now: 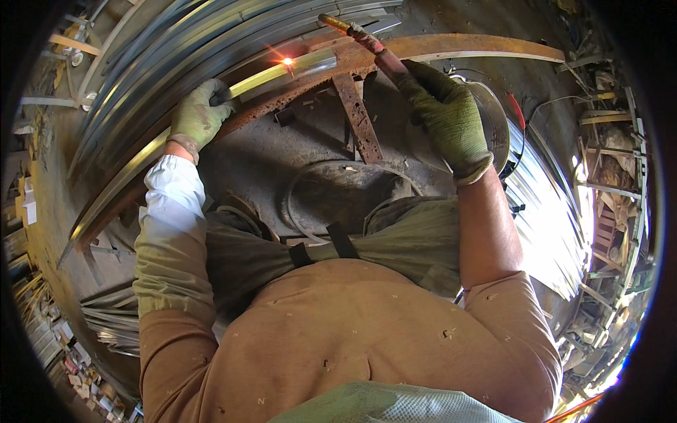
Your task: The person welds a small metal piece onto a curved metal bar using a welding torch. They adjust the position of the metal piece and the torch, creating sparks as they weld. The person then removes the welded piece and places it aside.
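A long, slim metal strip (264, 82), gently bowed, is seen running along the rusty curved frame (479, 46), from the far lower left to a square-cut end near the top centre. Its face is lit yellow beside a small orange-red point of light (288, 62) at its upper edge and is left dull silver toward the end. The strip is gripped by the gloved left hand (202, 116), whose fingers are closed around it; that forearm is angled upward and forward in a loose sleeve cover (173, 236). A rod-like tool (367, 42) is clasped in the closed, gloved right hand (449, 116), the bare forearm being raised and the brassy tip pointed up and to the left, apart from the light
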{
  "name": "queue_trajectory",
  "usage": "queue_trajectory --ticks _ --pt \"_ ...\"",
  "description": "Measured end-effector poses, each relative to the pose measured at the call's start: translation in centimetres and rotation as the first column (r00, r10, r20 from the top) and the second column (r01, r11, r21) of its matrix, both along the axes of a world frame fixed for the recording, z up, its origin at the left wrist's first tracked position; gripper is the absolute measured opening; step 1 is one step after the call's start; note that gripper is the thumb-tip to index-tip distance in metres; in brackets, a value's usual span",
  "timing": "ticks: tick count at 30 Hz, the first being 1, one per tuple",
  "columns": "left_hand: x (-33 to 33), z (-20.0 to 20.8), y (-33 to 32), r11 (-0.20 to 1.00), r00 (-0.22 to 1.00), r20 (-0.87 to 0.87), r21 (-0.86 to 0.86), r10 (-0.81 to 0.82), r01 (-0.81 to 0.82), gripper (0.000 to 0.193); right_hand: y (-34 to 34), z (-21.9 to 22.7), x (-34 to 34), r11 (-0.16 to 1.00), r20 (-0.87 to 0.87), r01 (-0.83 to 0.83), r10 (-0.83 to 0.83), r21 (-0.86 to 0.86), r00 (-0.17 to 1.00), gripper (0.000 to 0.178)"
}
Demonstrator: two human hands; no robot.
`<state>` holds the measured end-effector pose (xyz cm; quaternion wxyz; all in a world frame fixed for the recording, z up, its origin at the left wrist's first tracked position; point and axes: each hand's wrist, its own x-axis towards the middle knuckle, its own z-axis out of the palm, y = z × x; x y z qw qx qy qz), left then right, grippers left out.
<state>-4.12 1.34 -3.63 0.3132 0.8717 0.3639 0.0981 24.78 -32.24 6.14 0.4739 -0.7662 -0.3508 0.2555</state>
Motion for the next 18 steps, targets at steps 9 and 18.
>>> queue_trajectory --ticks 9,18 --pt "1.0 0.9 -2.2 0.959 0.996 0.052 0.277 -0.069 0.052 0.05 0.1 0.2 0.4 0.998 -0.031 0.009 -0.011 -0.065 0.999 0.048" --pt "1.6 -1.4 -2.0 0.725 0.993 -0.078 0.679 -0.083 0.114 0.052 0.5 0.7 0.0 0.992 -0.08 0.007 -0.017 -0.129 0.997 0.047"
